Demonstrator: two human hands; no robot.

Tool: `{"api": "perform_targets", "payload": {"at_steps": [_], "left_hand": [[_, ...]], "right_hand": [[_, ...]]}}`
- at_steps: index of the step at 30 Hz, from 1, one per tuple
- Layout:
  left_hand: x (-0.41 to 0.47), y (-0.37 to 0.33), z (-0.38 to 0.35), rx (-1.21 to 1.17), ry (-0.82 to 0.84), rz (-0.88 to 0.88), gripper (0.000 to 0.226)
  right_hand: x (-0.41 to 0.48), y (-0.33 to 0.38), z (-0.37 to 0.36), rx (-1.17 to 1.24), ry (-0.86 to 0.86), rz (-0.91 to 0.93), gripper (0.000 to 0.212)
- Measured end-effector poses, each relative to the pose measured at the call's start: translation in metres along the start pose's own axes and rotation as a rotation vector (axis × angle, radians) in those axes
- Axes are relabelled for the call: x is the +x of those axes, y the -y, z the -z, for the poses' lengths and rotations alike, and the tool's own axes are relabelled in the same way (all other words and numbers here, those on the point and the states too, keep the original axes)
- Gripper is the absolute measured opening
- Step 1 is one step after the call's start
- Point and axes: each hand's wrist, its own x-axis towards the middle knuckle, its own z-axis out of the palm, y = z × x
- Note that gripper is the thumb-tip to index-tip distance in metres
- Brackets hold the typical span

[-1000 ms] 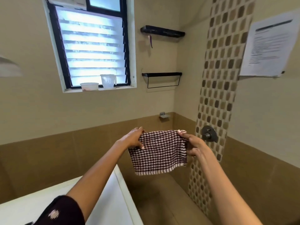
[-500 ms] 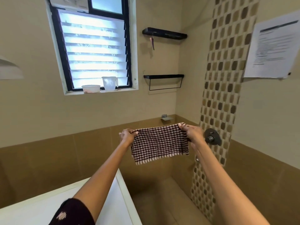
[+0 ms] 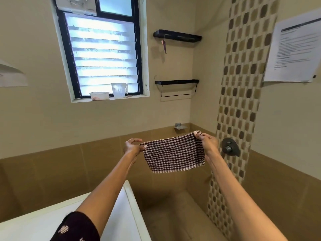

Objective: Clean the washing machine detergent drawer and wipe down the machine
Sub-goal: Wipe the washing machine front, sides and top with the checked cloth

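Nearest the person, at lower left, is the white machine top (image 3: pixel 43 221), with a dark patterned sleeve (image 3: pixel 76 228) above it. Both arms extend forward. The left hand (image 3: pixel 132 146) pinches the left upper corner of the checked cloth (image 3: pixel 173 152). The right hand (image 3: pixel 208 143) grips the right upper corner. The cloth hangs stretched between them, in the air beyond the machine. A metal shower valve (image 3: pixel 229 147) sits just right of the right hand. Farther back, the window sill holds a white tub (image 3: pixel 99 95) and a clear jug (image 3: pixel 119 90). Two black shelves (image 3: pixel 176 82) are mounted right of the window.
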Motion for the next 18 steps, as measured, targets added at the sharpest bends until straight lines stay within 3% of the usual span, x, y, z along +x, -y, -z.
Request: {"api": "perform_targets", "payload": {"at_steps": [5, 11, 15, 18], "left_hand": [[-0.002, -0.012, 0.000, -0.079, 0.099, -0.076, 0.046], [-0.006, -0.029, 0.006, 0.154, 0.296, -0.223, 0.028], [-0.010, -0.032, -0.002, 0.471, 0.188, -0.395, 0.023], [-0.013, -0.035, -0.008, 0.527, 0.076, -0.472, 0.021]], "right_hand": [[0.008, -0.008, 0.002, 0.072, -0.059, -0.011, 0.007], [0.011, -0.011, 0.009, 0.036, -0.105, 0.033, 0.024], [0.011, -0.012, 0.010, -0.098, -0.088, 0.123, 0.022], [0.013, -0.014, 0.010, -0.250, -0.130, 0.183, 0.022]]}}
